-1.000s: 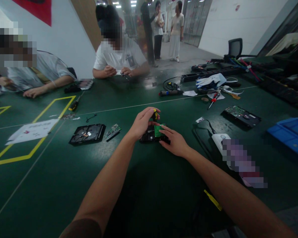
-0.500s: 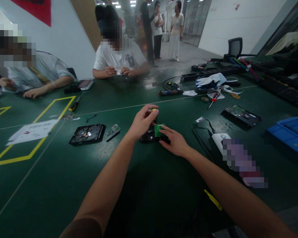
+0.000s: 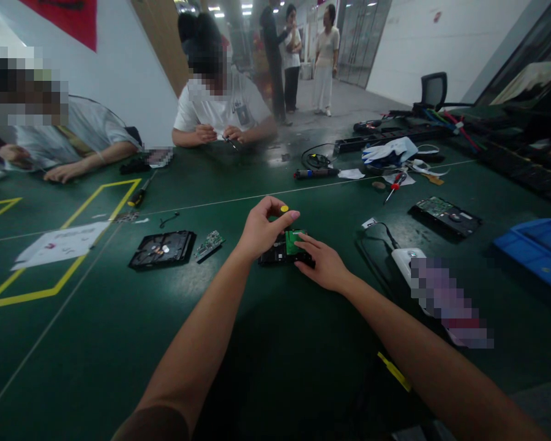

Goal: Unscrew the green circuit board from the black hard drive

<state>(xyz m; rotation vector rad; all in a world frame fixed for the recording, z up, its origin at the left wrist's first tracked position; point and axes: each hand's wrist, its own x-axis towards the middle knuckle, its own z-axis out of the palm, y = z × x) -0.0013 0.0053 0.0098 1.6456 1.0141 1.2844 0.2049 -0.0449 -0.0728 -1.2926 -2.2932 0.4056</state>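
A black hard drive point(image 3: 275, 255) with a green circuit board point(image 3: 294, 241) on top lies on the green table, in the middle of the view. My left hand point(image 3: 262, 228) is closed round a screwdriver with a yellow cap point(image 3: 284, 209), held upright over the drive. My right hand point(image 3: 324, 264) rests on the drive's right side, fingers pressed on the board and casing, steadying it.
An opened hard drive point(image 3: 162, 248) and a loose circuit board point(image 3: 209, 244) lie to the left. Another drive point(image 3: 446, 214), a red screwdriver point(image 3: 393, 185) and a blue tray point(image 3: 539, 249) are to the right. Two people sit across the table; three stand far back.
My left hand has turned the screwdriver between its fingers, and the yellow cap now shows on top. My right hand and the drive have stayed in place.
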